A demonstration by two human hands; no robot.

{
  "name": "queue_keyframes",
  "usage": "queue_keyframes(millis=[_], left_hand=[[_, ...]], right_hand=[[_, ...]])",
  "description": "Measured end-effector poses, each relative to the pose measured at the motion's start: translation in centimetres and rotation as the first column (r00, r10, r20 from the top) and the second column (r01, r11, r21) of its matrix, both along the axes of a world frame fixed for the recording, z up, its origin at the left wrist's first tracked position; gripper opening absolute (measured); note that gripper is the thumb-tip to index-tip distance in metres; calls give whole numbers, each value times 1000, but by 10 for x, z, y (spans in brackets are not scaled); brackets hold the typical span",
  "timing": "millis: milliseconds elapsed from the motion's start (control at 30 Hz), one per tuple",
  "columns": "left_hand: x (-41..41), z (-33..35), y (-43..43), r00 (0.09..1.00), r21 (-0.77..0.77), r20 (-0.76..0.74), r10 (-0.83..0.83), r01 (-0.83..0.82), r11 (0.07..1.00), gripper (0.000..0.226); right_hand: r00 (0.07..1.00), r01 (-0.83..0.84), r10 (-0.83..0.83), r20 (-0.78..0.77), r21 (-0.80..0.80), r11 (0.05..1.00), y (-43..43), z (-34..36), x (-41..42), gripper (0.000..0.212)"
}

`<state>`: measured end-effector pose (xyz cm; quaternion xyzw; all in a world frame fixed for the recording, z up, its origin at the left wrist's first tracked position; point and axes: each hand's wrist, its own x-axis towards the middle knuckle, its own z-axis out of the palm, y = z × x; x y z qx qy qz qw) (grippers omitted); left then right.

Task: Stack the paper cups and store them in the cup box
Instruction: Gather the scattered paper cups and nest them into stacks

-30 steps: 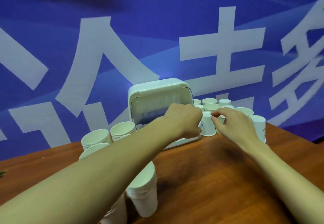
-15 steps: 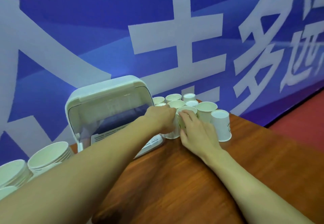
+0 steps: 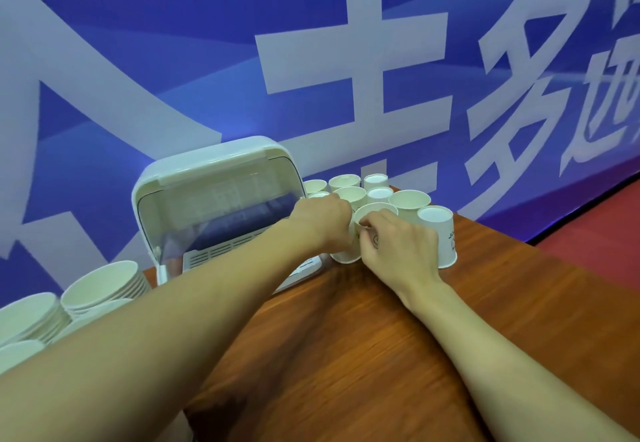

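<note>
1. Nearest, both bare forearms reach out across the wooden table (image 3: 346, 355). At the near left edge stand the stacked cups (image 3: 100, 284), several nested piles well apart from the hands and not in the box.
2. Midway, the two hands meet on one front cup (image 3: 375, 212), which stands mouth up on the table just right of the box's front corner. The left hand (image 3: 322, 223) is curled against its left wall. Its fingertips are hidden behind the knuckles, so I cannot tell how firmly it holds. The right hand (image 3: 394, 247) pinches the near rim between thumb and bent fingers.
3. A second ago the right hand only picked at a rim, with the left hand a little way off. Since then the hands have closed together on this cup. I judge that it has just been seated into another cup, or is about to be lifted. Whether more than one cup is nested there is not clear.
4. Just to the left, the cup box (image 3: 207, 164) stands with its lid swung up and its opening toward the person. I see no cups in it.
5. Behind the hands the loose cups (image 3: 408, 199) crowd together, some mouth up and some mouth down. One mouth-down cup (image 3: 438, 237) stands just beside the right hand — so much stacking remains.
6. Farthest is the blue banner (image 3: 346, 60) with white characters.
</note>
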<state>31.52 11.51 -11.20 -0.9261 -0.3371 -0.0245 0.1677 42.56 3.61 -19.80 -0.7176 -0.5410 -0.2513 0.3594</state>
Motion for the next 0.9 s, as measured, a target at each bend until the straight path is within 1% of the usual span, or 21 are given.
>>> queue_keyframes(millis=[67,167,267,300,367,400,433,500,567,633,700,833,900], left_hand=[[-4,3,-7,999,19,9,-32,31,999,29],[-11,5,-22,991,79,11,-135,134,988,33],[-15,2,-38,977,141,-46,-206,211,967,19],[-15,1,-41,978,145,-50,-203,208,967,16],[-14,2,-41,985,151,-5,-175,174,973,14],[-12,4,-38,988,142,25,-150,145,979,17],[-10,4,-34,993,111,43,-113,108,988,24],[-4,3,-25,1000,-32,10,-26,26,999,37],[5,0,-16,996,-208,-86,17,-35,977,36],[12,-4,-10,987,-323,-160,34,-85,943,27],[15,-4,-9,986,-363,-162,48,-105,926,21],[14,1,-15,995,-270,-86,46,-68,961,8],[8,7,-17,998,-285,-26,64,-69,956,9]], right_hand=[[1000,17,-17,-9,29,999,-3,4,-1,14],[997,76,-75,-36,52,996,-9,10,-2,12],[991,130,-128,-34,70,989,-13,12,-1,12],[992,128,-127,-27,72,989,-13,12,-1,13],[994,110,-109,-30,61,992,-14,11,-1,15],[994,103,-101,-40,48,993,-15,11,-2,15],[994,99,-98,-46,36,994,-15,10,-3,16],[994,97,-96,-46,27,995,-16,9,-6,17],[996,79,-79,-50,6,997,-17,8,-7,19],[996,56,-58,-62,-26,998,-18,8,-7,21],[997,40,-42,-71,-30,999,-18,8,-6,21],[997,63,-64,-30,-13,998,-17,10,-4,21],[997,71,-71,-16,23,997,-19,12,-3,22]])
